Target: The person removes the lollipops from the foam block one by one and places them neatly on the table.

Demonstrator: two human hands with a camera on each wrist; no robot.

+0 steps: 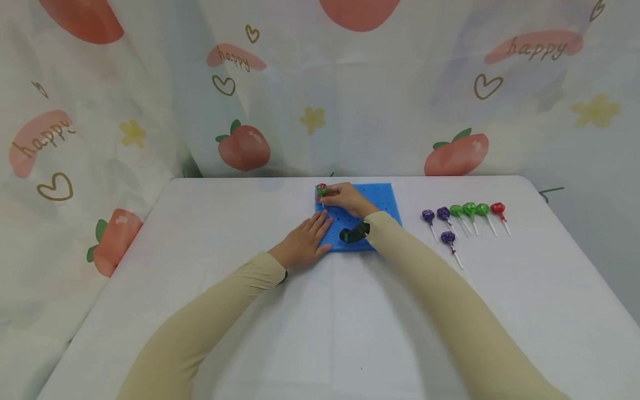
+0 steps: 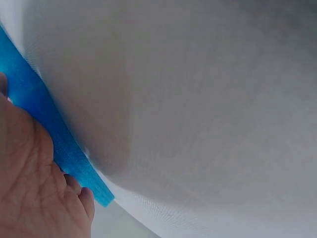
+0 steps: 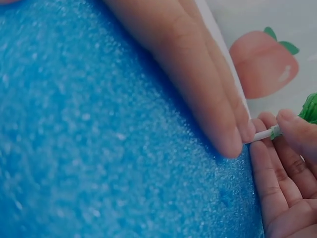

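Observation:
A blue foam board (image 1: pixel 382 194) dotted with small holes lies toward the table's far edge. At its far left corner my right hand (image 1: pixel 346 199) pinches a green-wrapped lollipop (image 1: pixel 322 189), upright with its stick pointing down. In the right wrist view, the white stick (image 3: pixel 261 135) meets the edge of the foam beside the fingertips; whether its tip is inside a hole cannot be seen. My left hand (image 1: pixel 304 240) rests on the board's left side with fingers extended, their tips close to the stick. The left wrist view shows the foam's blue side (image 2: pixel 64 144) next to this hand.
Several lollipops lie to the right of the board: purple ones (image 1: pixel 428 215), green ones (image 1: pixel 469 209) and a red one (image 1: pixel 498 208). One purple lollipop (image 1: pixel 448 238) lies nearer the front. A printed curtain (image 1: pixel 340 144) hangs behind the white table (image 1: pixel 250 333).

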